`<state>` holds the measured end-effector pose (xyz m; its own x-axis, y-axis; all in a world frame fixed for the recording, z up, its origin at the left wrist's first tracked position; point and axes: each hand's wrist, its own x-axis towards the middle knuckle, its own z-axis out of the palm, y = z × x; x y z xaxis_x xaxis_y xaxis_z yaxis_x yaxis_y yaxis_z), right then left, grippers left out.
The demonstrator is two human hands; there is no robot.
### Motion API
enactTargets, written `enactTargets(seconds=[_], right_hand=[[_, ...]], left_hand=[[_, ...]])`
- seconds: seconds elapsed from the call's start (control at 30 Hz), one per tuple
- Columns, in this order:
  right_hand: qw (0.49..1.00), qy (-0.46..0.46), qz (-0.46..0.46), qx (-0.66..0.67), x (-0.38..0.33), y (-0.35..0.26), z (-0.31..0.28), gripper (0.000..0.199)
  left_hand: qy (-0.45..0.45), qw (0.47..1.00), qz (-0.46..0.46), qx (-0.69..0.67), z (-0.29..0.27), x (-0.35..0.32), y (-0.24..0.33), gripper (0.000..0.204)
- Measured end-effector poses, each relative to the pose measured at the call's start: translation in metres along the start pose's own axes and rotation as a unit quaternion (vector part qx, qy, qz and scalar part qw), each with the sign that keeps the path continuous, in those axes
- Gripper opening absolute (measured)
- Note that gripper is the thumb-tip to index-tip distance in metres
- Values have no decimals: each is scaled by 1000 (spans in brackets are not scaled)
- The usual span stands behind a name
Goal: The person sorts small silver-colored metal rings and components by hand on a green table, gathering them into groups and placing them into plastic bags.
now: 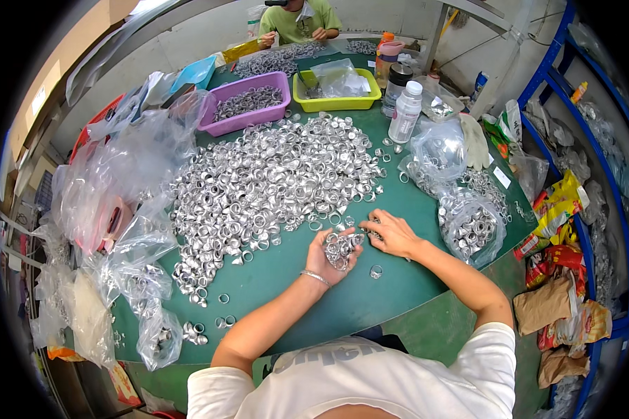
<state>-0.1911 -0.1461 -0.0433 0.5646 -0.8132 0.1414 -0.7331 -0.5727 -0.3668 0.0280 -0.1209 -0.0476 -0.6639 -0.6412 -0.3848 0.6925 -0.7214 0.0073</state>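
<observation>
My left hand [317, 260] is turned palm up and cups a handful of silvery metal rings [341, 250]. Close beside it on the right, my right hand [397, 236] has its fingers curled, with a bit of ring metal showing among them; how many rings it holds is hidden. A large heap of similar rings [272, 174] spreads over the green table [314, 318] beyond my hands. One loose ring [376, 272] lies below my right hand, and a few more sit at the heap's near edge.
A purple tub [248, 124] of rings and a yellow tray [339, 104] stand behind the heap. To the right are a white bottle [405, 112] and an open plastic bag [472, 227] of rings. Clear bags [119, 181] crowd the left. Across the table sits another person [300, 24].
</observation>
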Motion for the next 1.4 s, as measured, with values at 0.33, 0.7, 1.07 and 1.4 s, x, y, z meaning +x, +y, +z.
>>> enactTargets(seconds=[0.33, 0.7, 1.07, 1.4], right_hand=[[969, 123, 96, 192, 9, 3, 2, 29], [981, 100, -47, 159, 11, -74, -17, 30], [973, 190, -66, 115, 13, -78, -24, 37], [793, 264, 104, 538, 18, -38, -31, 27]], left_hand=[[68, 997, 23, -19, 4, -1, -15, 44], [-110, 993, -32, 23, -11, 18, -15, 39], [-108, 994, 5, 20, -13, 28, -18, 36], [-78, 992, -15, -94, -12, 12, -8, 33]])
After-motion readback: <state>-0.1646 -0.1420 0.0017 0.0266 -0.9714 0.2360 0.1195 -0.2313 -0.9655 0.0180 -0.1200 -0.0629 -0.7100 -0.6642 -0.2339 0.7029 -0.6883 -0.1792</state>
